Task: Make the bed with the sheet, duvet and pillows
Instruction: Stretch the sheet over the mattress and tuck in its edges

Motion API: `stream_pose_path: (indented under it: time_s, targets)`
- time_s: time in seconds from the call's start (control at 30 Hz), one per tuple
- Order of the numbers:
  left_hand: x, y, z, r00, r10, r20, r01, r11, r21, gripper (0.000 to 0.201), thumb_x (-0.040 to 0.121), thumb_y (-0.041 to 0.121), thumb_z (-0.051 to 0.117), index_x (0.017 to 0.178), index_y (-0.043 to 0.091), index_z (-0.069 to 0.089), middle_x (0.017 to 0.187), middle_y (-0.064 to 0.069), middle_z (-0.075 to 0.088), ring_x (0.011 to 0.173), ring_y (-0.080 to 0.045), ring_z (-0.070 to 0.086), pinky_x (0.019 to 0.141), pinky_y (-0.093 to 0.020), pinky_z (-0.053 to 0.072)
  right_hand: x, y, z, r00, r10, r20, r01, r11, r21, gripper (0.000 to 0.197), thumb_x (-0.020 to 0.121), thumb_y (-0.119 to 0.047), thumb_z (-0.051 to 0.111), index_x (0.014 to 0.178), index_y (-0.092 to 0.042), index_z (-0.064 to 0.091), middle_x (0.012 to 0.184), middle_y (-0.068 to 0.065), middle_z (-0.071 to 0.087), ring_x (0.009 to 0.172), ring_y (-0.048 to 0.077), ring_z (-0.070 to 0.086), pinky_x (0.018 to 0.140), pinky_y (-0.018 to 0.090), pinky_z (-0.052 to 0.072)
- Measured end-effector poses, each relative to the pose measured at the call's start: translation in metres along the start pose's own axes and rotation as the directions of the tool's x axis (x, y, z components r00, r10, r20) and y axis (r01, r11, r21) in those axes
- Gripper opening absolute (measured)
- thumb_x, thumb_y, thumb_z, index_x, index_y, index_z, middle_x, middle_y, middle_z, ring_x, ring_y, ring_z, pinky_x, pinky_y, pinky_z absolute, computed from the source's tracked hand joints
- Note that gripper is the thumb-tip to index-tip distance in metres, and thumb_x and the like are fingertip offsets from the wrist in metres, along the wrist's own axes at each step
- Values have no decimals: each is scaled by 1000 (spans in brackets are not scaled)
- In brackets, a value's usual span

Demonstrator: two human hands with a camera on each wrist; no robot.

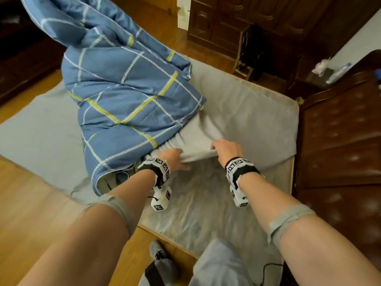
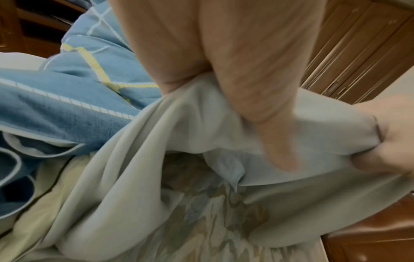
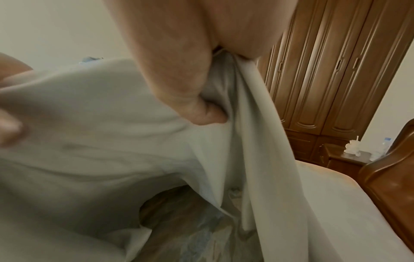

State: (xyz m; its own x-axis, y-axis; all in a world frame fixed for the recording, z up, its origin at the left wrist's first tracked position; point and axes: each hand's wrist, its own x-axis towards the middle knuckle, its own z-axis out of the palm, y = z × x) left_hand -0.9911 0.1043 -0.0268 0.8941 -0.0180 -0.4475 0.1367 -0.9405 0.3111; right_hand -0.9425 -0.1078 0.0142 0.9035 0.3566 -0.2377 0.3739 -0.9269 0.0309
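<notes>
**Sheet edge gripped, near corner of the mattress bare**

While both hands grip the folded-back edge of the grey sheet (image 1: 237, 112), the patterned mattress (image 1: 206, 203) lies exposed at the near corner. The left hand (image 1: 175, 157) has its fingers curled into the cloth just beside the blue checked duvet (image 1: 127, 96); the right hand (image 1: 225, 148) pinches a bunch of the same edge, thumb tucked in, as its wrist view shows. To do this well, I judge both hands should draw the edge evenly toward the near side, low and taut, so the fold comes flat. The duvet's weight on the sheet could drag or crease it. No pillows can be made out. Around the bed stand a dark padded headboard (image 1: 340, 131), a wooden wardrobe (image 1: 257, 19), a nightstand (image 1: 309, 79) and a wooden floor (image 1: 31, 203)
</notes>
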Motion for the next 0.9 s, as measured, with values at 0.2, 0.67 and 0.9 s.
stream_pose_path:
  time_s: [0.2,0.67,0.9]
  targets:
    - [-36,-7,-6,985,-89,-146,91,996,7,26,97,26,45,106,14,66,108,-12,67,100,-34,63,84,-39,51,-37,35,10,971,208,-116,-191,971,141,33,82,1,51,101,-25,60,108,3,64,92,33,64,73,34,44]
    - [-62,1,-14,993,-63,-95,58,997,-53,38,90,45,51,96,12,68,94,-9,66,92,-31,62,81,-36,51,-59,17,54,869,472,-149,-310,755,578,19,97,-19,49,112,-17,60,115,11,65,105,33,61,81,35,47]
    - [18,-62,-46,968,-167,-188,141,980,-144,39,92,15,35,130,18,42,111,-16,63,98,-38,61,82,-46,52,14,-33,88,899,400,-175,-170,690,704,86,78,-4,71,150,-16,26,164,6,4,150,22,12,114,30,26]
